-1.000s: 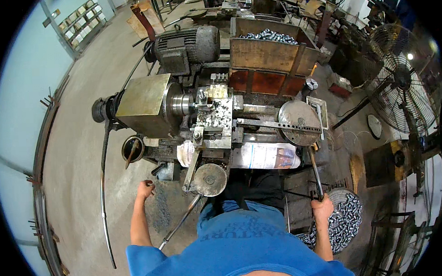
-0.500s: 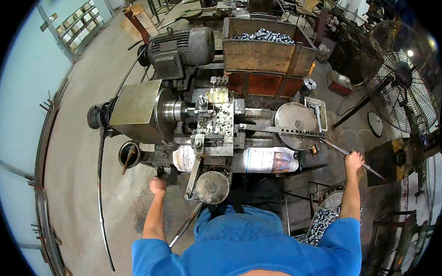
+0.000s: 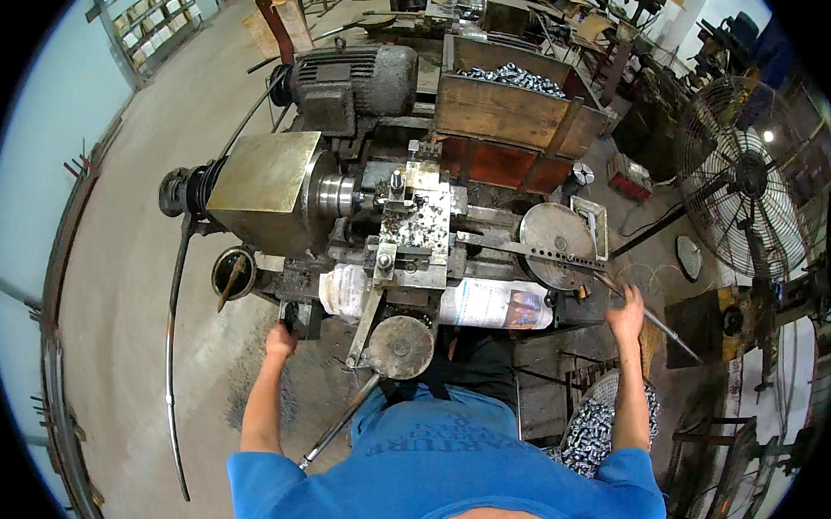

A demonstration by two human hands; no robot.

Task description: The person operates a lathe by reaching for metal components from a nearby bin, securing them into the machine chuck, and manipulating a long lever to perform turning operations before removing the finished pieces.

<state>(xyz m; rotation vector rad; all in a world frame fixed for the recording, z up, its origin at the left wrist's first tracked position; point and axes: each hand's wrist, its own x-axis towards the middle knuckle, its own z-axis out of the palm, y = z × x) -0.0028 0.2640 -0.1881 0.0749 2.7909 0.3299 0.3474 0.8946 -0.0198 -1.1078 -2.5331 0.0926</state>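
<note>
I stand at a small metal lathe with a steel chuck point(image 3: 338, 194) and an oily tool carriage point(image 3: 416, 225) strewn with metal chips. My right hand point(image 3: 626, 316) is closed around the upper part of a long metal lever point(image 3: 660, 326), which is joined to a flat perforated bar point(image 3: 562, 256). Down at the left, my left hand point(image 3: 279, 340) is curled against a dark block point(image 3: 300, 317) below the lathe bed; what its fingers hold is hidden. Between my arms, a round metal disc point(image 3: 400, 347) sits at the end of a second lever point(image 3: 341, 420).
Behind the lathe are a motor point(image 3: 354, 83) and a wooden crate point(image 3: 494, 108) of small metal parts. A pot with a brush point(image 3: 234, 272) hangs at left. At right stand a large fan point(image 3: 749, 173) and a basket of shiny parts point(image 3: 597, 427). Printed paper point(image 3: 495, 302) covers the lathe front.
My right hand has shifted left along the lever, closer to its joint with the perforated bar. My left hand stays by the dark block. The whole view has shifted slightly.
</note>
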